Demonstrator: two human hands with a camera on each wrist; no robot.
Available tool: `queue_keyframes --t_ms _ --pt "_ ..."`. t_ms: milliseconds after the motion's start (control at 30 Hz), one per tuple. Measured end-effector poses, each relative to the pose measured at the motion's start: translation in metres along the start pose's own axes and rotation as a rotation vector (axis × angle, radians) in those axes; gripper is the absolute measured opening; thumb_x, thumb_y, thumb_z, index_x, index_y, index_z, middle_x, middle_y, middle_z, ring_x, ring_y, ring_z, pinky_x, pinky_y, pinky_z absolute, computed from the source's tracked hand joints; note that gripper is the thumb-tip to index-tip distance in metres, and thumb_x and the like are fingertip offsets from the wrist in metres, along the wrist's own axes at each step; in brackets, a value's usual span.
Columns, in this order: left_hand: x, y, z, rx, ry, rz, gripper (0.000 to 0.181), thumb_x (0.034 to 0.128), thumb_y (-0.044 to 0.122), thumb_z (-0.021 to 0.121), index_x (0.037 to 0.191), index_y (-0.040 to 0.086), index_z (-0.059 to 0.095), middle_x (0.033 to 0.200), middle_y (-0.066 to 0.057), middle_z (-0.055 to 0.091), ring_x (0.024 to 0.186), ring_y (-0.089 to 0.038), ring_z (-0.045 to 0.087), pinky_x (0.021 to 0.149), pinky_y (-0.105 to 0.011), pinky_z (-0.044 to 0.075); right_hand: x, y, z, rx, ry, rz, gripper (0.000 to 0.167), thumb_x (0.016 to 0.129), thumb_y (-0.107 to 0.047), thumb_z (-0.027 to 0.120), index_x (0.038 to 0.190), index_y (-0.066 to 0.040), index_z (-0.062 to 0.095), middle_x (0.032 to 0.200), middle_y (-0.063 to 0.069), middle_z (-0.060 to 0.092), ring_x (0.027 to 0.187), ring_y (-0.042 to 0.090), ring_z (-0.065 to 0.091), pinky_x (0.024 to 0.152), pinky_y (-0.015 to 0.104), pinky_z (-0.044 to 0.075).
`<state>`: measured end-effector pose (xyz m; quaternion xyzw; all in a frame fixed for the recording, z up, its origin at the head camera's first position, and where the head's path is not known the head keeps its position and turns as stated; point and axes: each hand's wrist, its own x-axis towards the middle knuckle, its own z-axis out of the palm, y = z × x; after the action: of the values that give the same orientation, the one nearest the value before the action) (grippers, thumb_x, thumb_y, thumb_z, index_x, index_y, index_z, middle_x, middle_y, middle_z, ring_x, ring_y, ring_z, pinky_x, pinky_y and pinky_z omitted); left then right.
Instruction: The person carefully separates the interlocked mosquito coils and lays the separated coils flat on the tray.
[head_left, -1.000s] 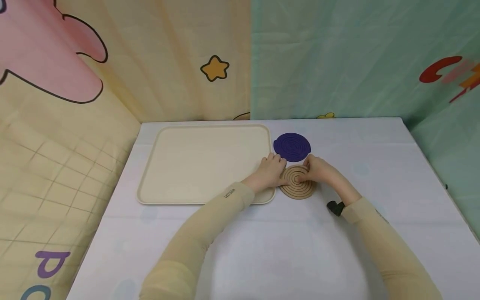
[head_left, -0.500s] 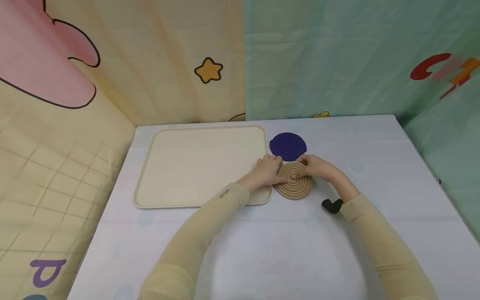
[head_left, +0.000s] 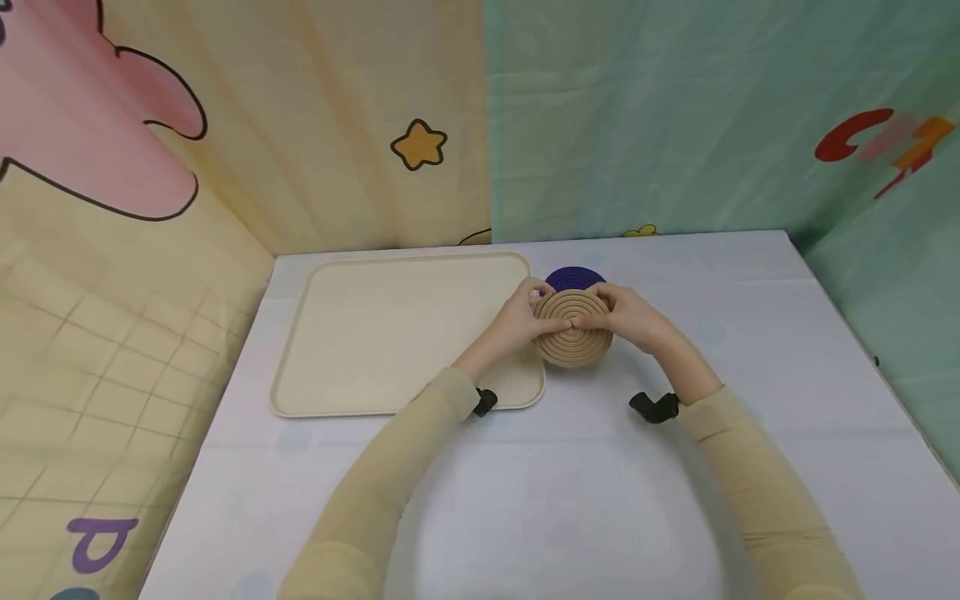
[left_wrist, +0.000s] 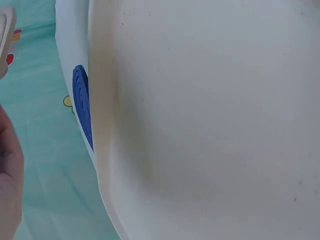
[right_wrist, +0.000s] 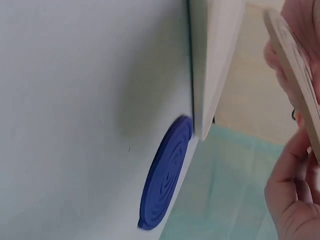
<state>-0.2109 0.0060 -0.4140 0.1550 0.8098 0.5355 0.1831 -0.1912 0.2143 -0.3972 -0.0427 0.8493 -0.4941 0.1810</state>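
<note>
The left hand (head_left: 512,323) and right hand (head_left: 636,318), both grips narrow, pinch the tan, round, seemingly wooden ringed disc (head_left: 573,348) above the white cloth-covered surface (head_left: 570,492), apparently a two-handed carry whose next move calls for steering both sides together.

Kinda cute: orange star (head_left: 419,145) plus pink cartoon shape (head_left: 112,125) on yellowish cloth (head_left: 337,125), red lettering (head_left: 831,148) over on the green curtain (head_left: 637,108).

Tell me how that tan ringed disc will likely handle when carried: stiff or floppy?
Probably fairly stiff: the tan disc, held up by the left hand and right hand, looks flat. It's likely light, being thin, and its grooved face may limit slipping.
</note>
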Motion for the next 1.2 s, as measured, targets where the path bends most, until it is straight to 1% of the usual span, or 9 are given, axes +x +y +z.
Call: queue_keyframes --t_ms 267,400,567,700,800,933,1033,1133,1200 --pt "-0.015 0.002 -0.008 -0.315 0.187 -0.017 0.065 0.0849 0.021 0.078 0.137 0.012 0.041 0.133 -0.016 0.059 0.116 -0.027 0.064 0.092 -0.032 0.056 -0.002 -0.018 0.027 0.462 0.11 -0.033 0.031 0.093 -0.013 0.068 0.117 -0.005 0.052 0.107 -0.002 0.06 0.091 0.007 0.062 0.077 0.02 0.055" --pt "-0.027 0.002 -0.007 -0.377 0.298 -0.016 0.062 0.0838 0.021 0.079 0.135 0.011 0.046 0.128 -0.014 0.062 0.114 -0.025 0.064 0.095 -0.031 0.054 -0.003 -0.026 0.044 0.63 0.14 -0.082 0.024 0.093 -0.006 0.065 0.113 -0.007 0.052 0.1 -0.004 0.065 0.087 0.005 0.065 0.076 0.017 0.055" --pt "-0.043 -0.004 -0.004 -0.426 0.426 -0.022 0.061 0.082 0.025 0.08 0.135 0.011 0.051 0.128 -0.009 0.064 0.117 -0.021 0.062 0.101 -0.029 0.05 -0.005 -0.036 0.065 0.758 0.131 -0.095 0.025 0.095 -0.003 0.061 0.117 -0.008 0.049 0.105 -0.003 0.062 0.093 0.005 0.063 0.081 0.016 0.054" --pt "-0.053 -0.006 -0.007 -0.426 0.493 0.04 0.053 0.0804 0.026 0.081 0.126 0.012 0.058 0.12 -0.007 0.067 0.109 -0.018 0.065 0.096 -0.03 0.053 -0.007 -0.04 0.074 0.736 0.098 -0.102 0.03 0.096 -0.004 0.06 0.124 -0.005 0.047 0.107 -0.002 0.06 0.094 0.006 0.062 0.083 0.016 0.053" --pt "-0.06 -0.007 -0.012 -0.384 0.496 0.082 0.049 0.0803 0.027 0.082 0.121 0.011 0.06 0.114 -0.007 0.068 0.103 -0.017 0.066 0.091 -0.03 0.055 -0.009 -0.04 0.076 0.641 0.078 -0.123 0.033 0.096 -0.006 0.061 0.126 -0.001 0.047 0.106 -0.001 0.06 0.094 0.006 0.062 0.083 0.018 0.053" --pt "-0.067 -0.008 -0.019 -0.238 0.454 0.089 0.045 0.08 0.027 0.082 0.117 0.009 0.063 0.107 -0.008 0.069 0.093 -0.016 0.066 0.081 -0.028 0.057 -0.011 -0.041 0.071 0.457 0.118 -0.165 0.039 0.094 -0.012 0.066 0.128 -0.001 0.05 0.11 -0.002 0.059 0.098 0.006 0.06 0.084 0.016 0.051" --pt "-0.071 -0.007 -0.02 -0.097 0.395 0.094 0.039 0.0803 0.024 0.082 0.111 0.008 0.064 0.1 -0.009 0.07 0.085 -0.016 0.064 0.073 -0.026 0.055 -0.013 -0.045 0.065 0.331 0.189 -0.252 0.042 0.093 -0.014 0.068 0.13 0.0 0.053 0.112 -0.003 0.058 0.103 0.007 0.057 0.087 0.013 0.049" --pt "-0.074 -0.006 -0.02 0.03 0.334 0.118 0.033 0.081 0.022 0.081 0.105 0.007 0.064 0.094 -0.009 0.07 0.082 -0.016 0.063 0.069 -0.024 0.053 -0.015 -0.05 0.061 0.233 0.24 -0.352 0.036 0.093 -0.013 0.069 0.125 0.001 0.06 0.108 -0.004 0.061 0.102 0.007 0.057 0.088 0.013 0.048" --pt "-0.076 -0.006 -0.02 0.071 0.308 0.133 0.031 0.0815 0.02 0.08 0.104 0.007 0.064 0.093 -0.01 0.07 0.082 -0.016 0.063 0.069 -0.024 0.053 -0.016 -0.051 0.06 0.176 0.252 -0.391 0.03 0.092 -0.014 0.07 0.118 0.0 0.065 0.104 -0.005 0.063 0.098 0.006 0.059 0.086 0.013 0.049"
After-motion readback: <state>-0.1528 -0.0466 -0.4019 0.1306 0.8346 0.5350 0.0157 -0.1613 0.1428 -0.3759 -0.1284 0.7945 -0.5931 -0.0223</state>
